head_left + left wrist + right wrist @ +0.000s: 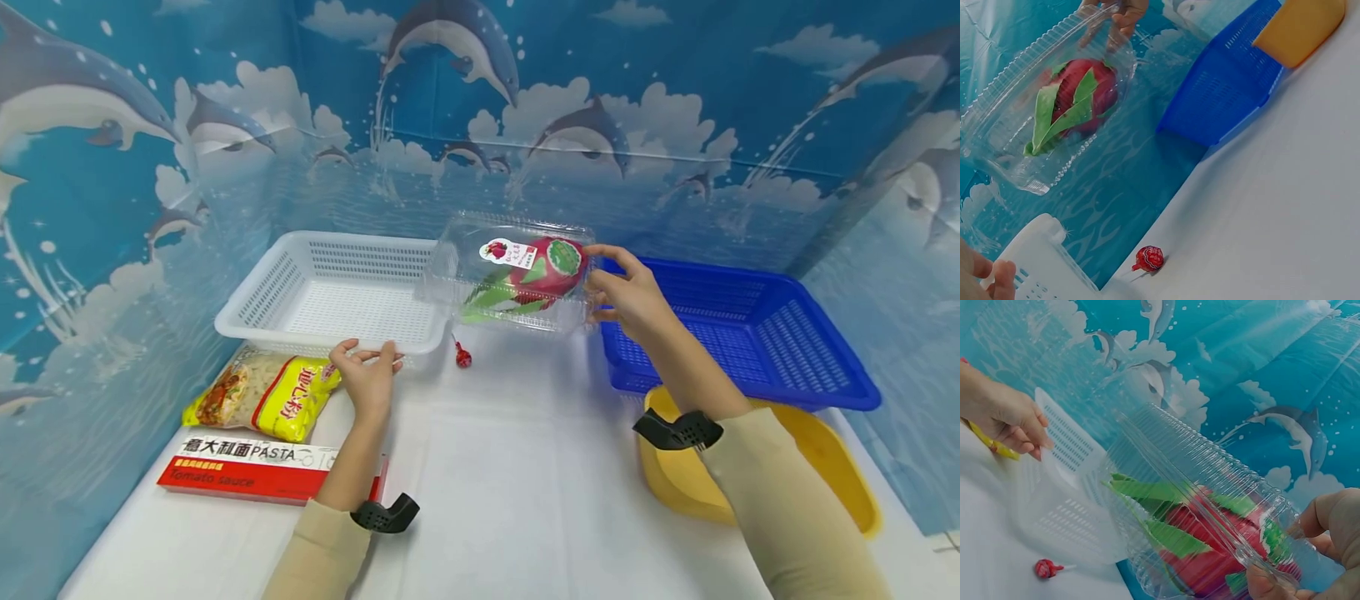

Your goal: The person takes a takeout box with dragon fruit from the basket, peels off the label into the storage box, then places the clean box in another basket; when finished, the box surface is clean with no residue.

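My right hand (630, 292) grips the right end of a clear plastic clamshell box (457, 250), which is held up in the air. Inside the box lies a red dragon fruit (551, 271) with green leafy scales, seen through the lid with its label. In the right wrist view, the thumb and fingers (1329, 515) pinch the box's edge. My left hand (367, 379) holds the front rim of a white plastic basket (330, 337), near its right corner. The box's left end overlaps the basket's right side in the head view.
A red-wrapped lollipop (462, 357) lies on the white tablecloth. At the left, a yellow noodle bag (281, 396) rests on a red and white pasta box (240, 479). A blue basket (810, 367) and a yellow bin (675, 487) stand at the right.
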A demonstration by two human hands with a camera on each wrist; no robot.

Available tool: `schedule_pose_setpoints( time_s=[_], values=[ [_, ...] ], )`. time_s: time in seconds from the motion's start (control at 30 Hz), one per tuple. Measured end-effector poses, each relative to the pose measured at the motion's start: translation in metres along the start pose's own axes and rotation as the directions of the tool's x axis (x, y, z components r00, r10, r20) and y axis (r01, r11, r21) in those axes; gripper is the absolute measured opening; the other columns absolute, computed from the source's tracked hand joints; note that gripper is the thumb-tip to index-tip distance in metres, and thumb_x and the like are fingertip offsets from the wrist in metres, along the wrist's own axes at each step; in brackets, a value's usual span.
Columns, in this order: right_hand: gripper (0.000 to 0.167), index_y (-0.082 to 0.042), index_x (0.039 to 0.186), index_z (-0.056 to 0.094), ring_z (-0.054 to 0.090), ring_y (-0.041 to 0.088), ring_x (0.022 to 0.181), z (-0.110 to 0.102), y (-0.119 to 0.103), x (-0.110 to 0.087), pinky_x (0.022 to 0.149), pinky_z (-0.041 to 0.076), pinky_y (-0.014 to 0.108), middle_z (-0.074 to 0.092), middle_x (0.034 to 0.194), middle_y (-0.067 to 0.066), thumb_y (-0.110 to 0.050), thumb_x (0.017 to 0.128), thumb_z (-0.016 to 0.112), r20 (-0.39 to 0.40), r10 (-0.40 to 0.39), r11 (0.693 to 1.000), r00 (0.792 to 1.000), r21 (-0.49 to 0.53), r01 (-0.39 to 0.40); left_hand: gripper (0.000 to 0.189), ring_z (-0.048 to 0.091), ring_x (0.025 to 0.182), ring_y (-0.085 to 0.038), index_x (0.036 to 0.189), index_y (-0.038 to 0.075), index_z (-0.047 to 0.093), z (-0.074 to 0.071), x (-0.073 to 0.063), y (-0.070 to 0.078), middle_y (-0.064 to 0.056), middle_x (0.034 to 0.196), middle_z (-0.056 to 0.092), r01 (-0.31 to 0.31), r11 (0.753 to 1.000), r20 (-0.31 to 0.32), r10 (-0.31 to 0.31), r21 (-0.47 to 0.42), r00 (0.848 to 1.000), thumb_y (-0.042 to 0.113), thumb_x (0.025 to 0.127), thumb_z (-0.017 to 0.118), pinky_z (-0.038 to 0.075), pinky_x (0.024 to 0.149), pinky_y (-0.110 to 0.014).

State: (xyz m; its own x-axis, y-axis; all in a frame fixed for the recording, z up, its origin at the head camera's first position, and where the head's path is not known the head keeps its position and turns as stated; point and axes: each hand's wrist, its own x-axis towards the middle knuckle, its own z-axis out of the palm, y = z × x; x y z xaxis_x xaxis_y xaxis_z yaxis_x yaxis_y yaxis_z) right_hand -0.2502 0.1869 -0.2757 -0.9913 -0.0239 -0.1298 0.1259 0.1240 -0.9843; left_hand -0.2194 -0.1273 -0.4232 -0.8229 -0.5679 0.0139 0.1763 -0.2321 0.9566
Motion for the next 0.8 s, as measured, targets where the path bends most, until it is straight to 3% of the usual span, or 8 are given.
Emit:
schedule_pose_setpoints(
  time_s=[0.43, 0.8],
  values=[
    [0.049, -0.02, 0.143, 0.04, 0.053, 0.013, 0.064, -0.014, 0.017, -0.024, 0.06, 0.056, 0.032, 0.055, 0.084, 0.003, -0.01, 0.096, 0.05, 0.074, -0.014, 0.999, 0.997, -0.043, 0.017, 0.055, 0.066, 0.062, -0.008, 0.123, 0.006, 0.026, -0.001, 0.0, 0.004, -0.012, 0.09, 0.049, 0.014, 0.999, 0.012, -0.014, 0.03, 1.0, -0.001, 0.089, 0.067, 0.056, 0.062, -0.022],
    [0.046, -0.02, 0.139, 0.043, 0.055, 0.018, 0.072, -0.022, 0.034, -0.048, 0.062, 0.056, 0.032, 0.058, 0.077, 0.0, -0.008, 0.095, 0.051, 0.107, -0.035, 0.997, 0.994, -0.07, 0.043, 0.054, 0.066, 0.061, -0.008, 0.123, 0.007, 0.024, -0.001, -0.001, 0.004, -0.012, 0.091, 0.048, 0.018, 0.999, 0.03, -0.018, 0.03, 0.999, 0.0, 0.09, 0.067, 0.056, 0.061, -0.022]
  ],
)
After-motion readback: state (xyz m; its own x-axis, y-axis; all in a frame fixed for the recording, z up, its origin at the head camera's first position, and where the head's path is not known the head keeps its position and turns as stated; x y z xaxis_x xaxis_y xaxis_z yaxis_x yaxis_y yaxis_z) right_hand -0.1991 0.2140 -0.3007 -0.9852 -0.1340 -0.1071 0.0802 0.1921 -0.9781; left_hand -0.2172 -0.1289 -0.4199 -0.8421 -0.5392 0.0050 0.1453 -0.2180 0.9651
